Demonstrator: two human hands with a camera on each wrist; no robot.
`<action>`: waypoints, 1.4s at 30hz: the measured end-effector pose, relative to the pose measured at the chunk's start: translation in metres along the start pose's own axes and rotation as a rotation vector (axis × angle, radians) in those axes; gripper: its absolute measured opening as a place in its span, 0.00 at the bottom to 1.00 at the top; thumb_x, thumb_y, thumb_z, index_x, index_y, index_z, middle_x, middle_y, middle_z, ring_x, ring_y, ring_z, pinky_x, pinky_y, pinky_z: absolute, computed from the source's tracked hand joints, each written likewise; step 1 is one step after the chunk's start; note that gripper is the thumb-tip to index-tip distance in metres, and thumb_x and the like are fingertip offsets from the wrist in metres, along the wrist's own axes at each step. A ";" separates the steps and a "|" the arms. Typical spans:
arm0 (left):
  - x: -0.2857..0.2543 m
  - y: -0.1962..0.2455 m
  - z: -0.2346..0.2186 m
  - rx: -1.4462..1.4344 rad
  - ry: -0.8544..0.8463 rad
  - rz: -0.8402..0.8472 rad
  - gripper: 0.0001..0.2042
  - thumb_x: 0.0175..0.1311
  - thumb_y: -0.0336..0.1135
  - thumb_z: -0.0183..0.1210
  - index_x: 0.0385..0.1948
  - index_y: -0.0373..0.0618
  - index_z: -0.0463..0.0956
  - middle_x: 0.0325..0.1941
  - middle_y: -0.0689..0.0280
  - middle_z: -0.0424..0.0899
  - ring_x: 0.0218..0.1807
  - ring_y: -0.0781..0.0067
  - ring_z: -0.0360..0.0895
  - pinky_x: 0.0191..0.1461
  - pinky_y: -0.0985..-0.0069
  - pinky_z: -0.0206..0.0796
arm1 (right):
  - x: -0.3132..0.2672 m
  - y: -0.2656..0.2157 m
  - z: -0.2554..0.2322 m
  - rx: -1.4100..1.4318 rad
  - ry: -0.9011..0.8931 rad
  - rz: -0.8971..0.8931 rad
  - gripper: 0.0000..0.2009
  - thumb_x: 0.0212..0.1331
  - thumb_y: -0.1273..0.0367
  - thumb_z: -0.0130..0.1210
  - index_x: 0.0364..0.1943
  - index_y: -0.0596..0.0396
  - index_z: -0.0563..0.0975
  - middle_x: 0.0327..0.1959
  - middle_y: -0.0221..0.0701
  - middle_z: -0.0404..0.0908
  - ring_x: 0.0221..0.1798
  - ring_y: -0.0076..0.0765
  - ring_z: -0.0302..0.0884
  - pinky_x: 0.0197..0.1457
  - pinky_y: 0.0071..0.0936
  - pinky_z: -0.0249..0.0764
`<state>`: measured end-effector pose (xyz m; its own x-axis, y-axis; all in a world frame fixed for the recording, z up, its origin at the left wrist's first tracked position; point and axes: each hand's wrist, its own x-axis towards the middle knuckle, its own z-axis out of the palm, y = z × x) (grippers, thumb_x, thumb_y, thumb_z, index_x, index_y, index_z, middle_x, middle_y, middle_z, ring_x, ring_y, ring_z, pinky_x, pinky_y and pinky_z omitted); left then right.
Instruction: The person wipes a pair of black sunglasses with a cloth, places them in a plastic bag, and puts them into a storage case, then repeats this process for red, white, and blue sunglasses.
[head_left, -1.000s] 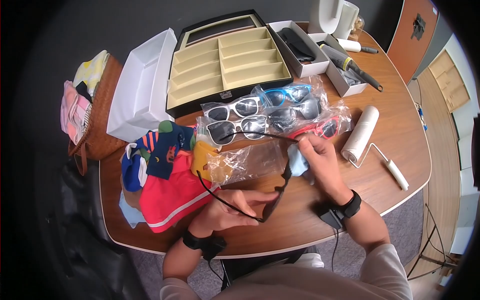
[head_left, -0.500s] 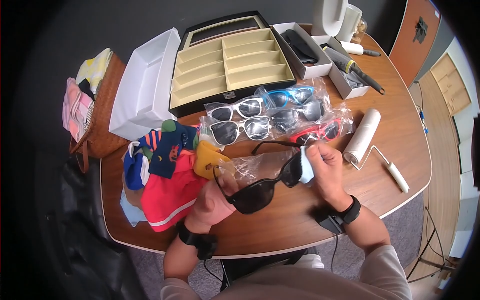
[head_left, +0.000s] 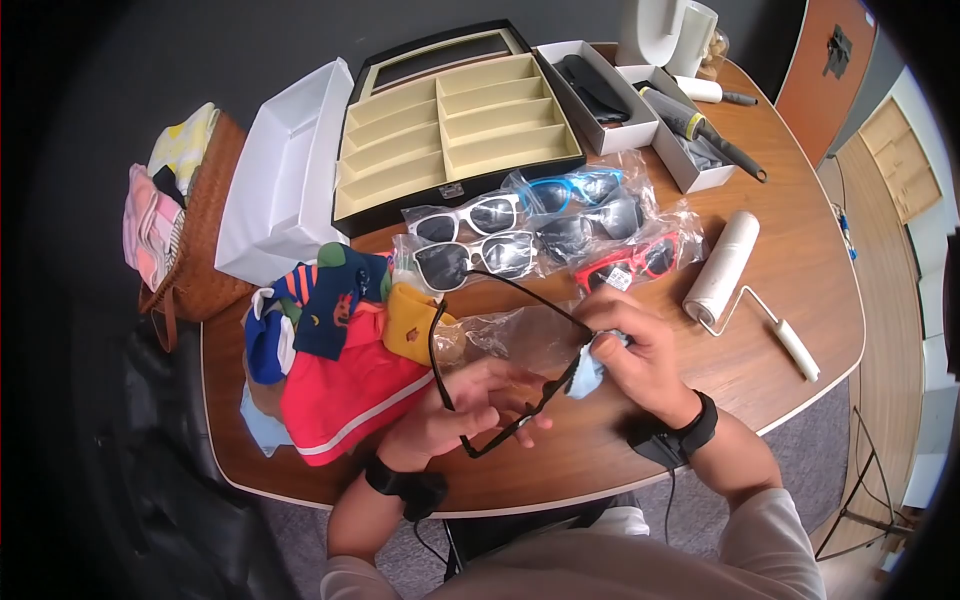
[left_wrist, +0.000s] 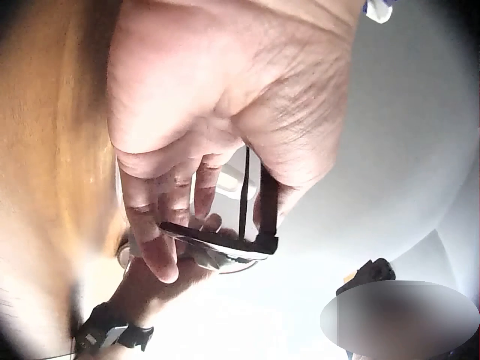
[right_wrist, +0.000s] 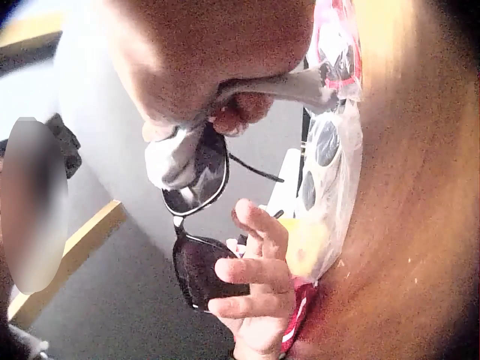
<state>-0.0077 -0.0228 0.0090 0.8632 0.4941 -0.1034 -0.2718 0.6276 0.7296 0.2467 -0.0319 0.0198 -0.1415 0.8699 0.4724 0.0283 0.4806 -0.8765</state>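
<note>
Black-framed sunglasses [right_wrist: 199,270] with dark lenses are held above the front of the table, both temples unfolded. My left hand [head_left: 455,410] supports one end, its thumb round the temple by the hinge. In the right wrist view, the other left fingers [right_wrist: 259,274] spread behind that lens. My right hand [head_left: 640,345] pinches a light blue cloth [head_left: 588,375] around the opposite lens, covering its outer edge. Under the glasses lies a crumpled clear plastic sleeve [head_left: 500,335]. Beyond it are several bagged sunglasses, including a white pair [head_left: 475,258] and a red pair [head_left: 640,262].
A compartmented display case [head_left: 400,207] stands open at the back, beside a white box [head_left: 285,200]. Folded clothes [head_left: 340,400] lie left of my left hand. To the right rests a lint roller [head_left: 722,265]. Narrow boxes with a dark case [head_left: 590,90] and brushes stand behind.
The sunglasses swung to show their lenses toward me half a second ago, then tipped back nearly edge-on. My left fingers have spread behind the lens; the right hand keeps the cloth on the other lens.
</note>
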 end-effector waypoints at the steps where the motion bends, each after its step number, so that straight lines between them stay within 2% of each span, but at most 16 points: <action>1: -0.001 -0.005 -0.004 0.038 -0.009 0.000 0.31 0.63 0.44 0.64 0.63 0.38 0.62 0.64 0.52 0.68 0.56 0.58 0.77 0.61 0.66 0.67 | -0.001 0.003 0.001 0.023 0.007 0.053 0.10 0.64 0.66 0.59 0.37 0.62 0.77 0.34 0.32 0.76 0.35 0.29 0.72 0.40 0.25 0.68; 6: 0.005 -0.008 0.002 0.217 0.046 0.072 0.30 0.56 0.32 0.70 0.60 0.40 0.64 0.58 0.60 0.72 0.56 0.71 0.73 0.60 0.74 0.66 | -0.001 0.000 0.008 0.164 -0.010 0.289 0.11 0.68 0.65 0.54 0.41 0.61 0.78 0.34 0.28 0.74 0.37 0.24 0.73 0.42 0.23 0.69; 9: 0.006 -0.017 -0.003 0.383 0.077 0.098 0.31 0.51 0.27 0.73 0.57 0.41 0.66 0.54 0.64 0.73 0.57 0.76 0.71 0.60 0.77 0.65 | 0.000 -0.002 0.007 0.204 -0.047 0.315 0.10 0.68 0.67 0.55 0.44 0.60 0.79 0.34 0.27 0.74 0.40 0.22 0.74 0.44 0.23 0.69; 15: 0.003 -0.011 -0.002 0.434 0.182 0.060 0.29 0.50 0.27 0.74 0.53 0.40 0.67 0.50 0.67 0.73 0.54 0.79 0.70 0.59 0.79 0.65 | 0.005 -0.009 0.009 0.030 -0.103 0.161 0.13 0.66 0.71 0.56 0.52 0.58 0.80 0.39 0.31 0.77 0.43 0.26 0.74 0.48 0.24 0.69; 18: 0.004 -0.013 -0.005 0.423 0.188 0.094 0.28 0.52 0.27 0.73 0.53 0.39 0.67 0.49 0.67 0.73 0.53 0.79 0.70 0.59 0.78 0.65 | 0.006 -0.011 0.011 -0.045 -0.029 0.138 0.12 0.64 0.71 0.57 0.50 0.56 0.82 0.42 0.32 0.78 0.45 0.29 0.74 0.49 0.25 0.70; 20: 0.004 -0.015 -0.006 0.434 0.207 0.093 0.26 0.55 0.27 0.71 0.53 0.39 0.67 0.49 0.67 0.73 0.53 0.79 0.71 0.59 0.78 0.65 | 0.005 -0.010 0.011 -0.028 -0.052 0.166 0.11 0.63 0.71 0.59 0.48 0.55 0.83 0.41 0.32 0.77 0.46 0.30 0.74 0.50 0.26 0.70; 24: 0.002 -0.007 -0.006 0.408 0.254 0.124 0.24 0.59 0.30 0.68 0.54 0.37 0.67 0.50 0.65 0.74 0.54 0.77 0.71 0.59 0.78 0.64 | 0.004 -0.006 0.010 -0.013 -0.136 0.141 0.09 0.60 0.71 0.62 0.44 0.53 0.85 0.42 0.32 0.77 0.47 0.31 0.73 0.51 0.27 0.70; 29: -0.002 0.003 -0.006 0.405 0.228 0.093 0.26 0.59 0.32 0.68 0.57 0.36 0.66 0.52 0.63 0.75 0.55 0.76 0.72 0.60 0.77 0.63 | 0.005 -0.006 0.012 -0.031 -0.117 0.123 0.08 0.59 0.72 0.62 0.43 0.54 0.85 0.44 0.31 0.75 0.49 0.31 0.73 0.53 0.28 0.70; 32: 0.000 0.003 -0.005 0.410 0.232 0.146 0.29 0.61 0.38 0.66 0.60 0.36 0.63 0.52 0.60 0.75 0.53 0.71 0.75 0.57 0.73 0.68 | 0.004 -0.005 0.013 -0.024 -0.054 0.195 0.07 0.59 0.72 0.62 0.41 0.54 0.85 0.45 0.31 0.75 0.51 0.31 0.73 0.55 0.28 0.69; 33: 0.000 0.003 -0.008 0.294 0.205 0.163 0.30 0.62 0.42 0.64 0.60 0.35 0.63 0.53 0.58 0.75 0.53 0.67 0.76 0.55 0.70 0.70 | 0.004 -0.005 0.013 -0.026 -0.026 0.229 0.07 0.59 0.73 0.62 0.41 0.54 0.85 0.45 0.31 0.74 0.51 0.31 0.72 0.56 0.28 0.69; 35: 0.002 0.002 -0.013 0.062 0.148 0.195 0.31 0.65 0.48 0.61 0.61 0.35 0.62 0.55 0.54 0.75 0.53 0.60 0.78 0.52 0.64 0.74 | 0.006 -0.003 0.010 -0.030 0.003 0.171 0.06 0.59 0.74 0.62 0.40 0.54 0.84 0.46 0.31 0.74 0.52 0.31 0.72 0.57 0.28 0.68; 38: 0.000 0.003 -0.013 -0.023 0.202 0.179 0.35 0.67 0.57 0.54 0.62 0.34 0.60 0.58 0.48 0.74 0.54 0.49 0.78 0.49 0.57 0.76 | 0.007 0.000 0.004 -0.004 -0.016 0.153 0.06 0.58 0.77 0.60 0.38 0.55 0.84 0.49 0.31 0.72 0.53 0.30 0.72 0.58 0.27 0.66; 40: 0.002 0.003 -0.012 -0.118 0.209 0.139 0.37 0.66 0.61 0.51 0.63 0.33 0.60 0.60 0.47 0.72 0.56 0.47 0.77 0.50 0.55 0.76 | 0.006 0.004 0.002 -0.013 -0.062 0.127 0.07 0.58 0.78 0.60 0.39 0.56 0.82 0.51 0.31 0.70 0.54 0.28 0.71 0.58 0.26 0.67; 42: 0.003 0.004 -0.012 -0.213 0.217 0.099 0.39 0.66 0.64 0.49 0.63 0.32 0.59 0.62 0.46 0.71 0.58 0.45 0.76 0.50 0.54 0.75 | 0.003 0.002 0.007 0.165 -0.002 0.267 0.09 0.57 0.79 0.60 0.41 0.57 0.78 0.52 0.31 0.68 0.55 0.26 0.70 0.58 0.24 0.67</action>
<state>-0.0115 -0.0121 0.0033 0.7232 0.6617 -0.1978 -0.4529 0.6706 0.5875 0.2391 -0.0290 0.0185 -0.1526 0.9627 0.2235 -0.0962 0.2106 -0.9728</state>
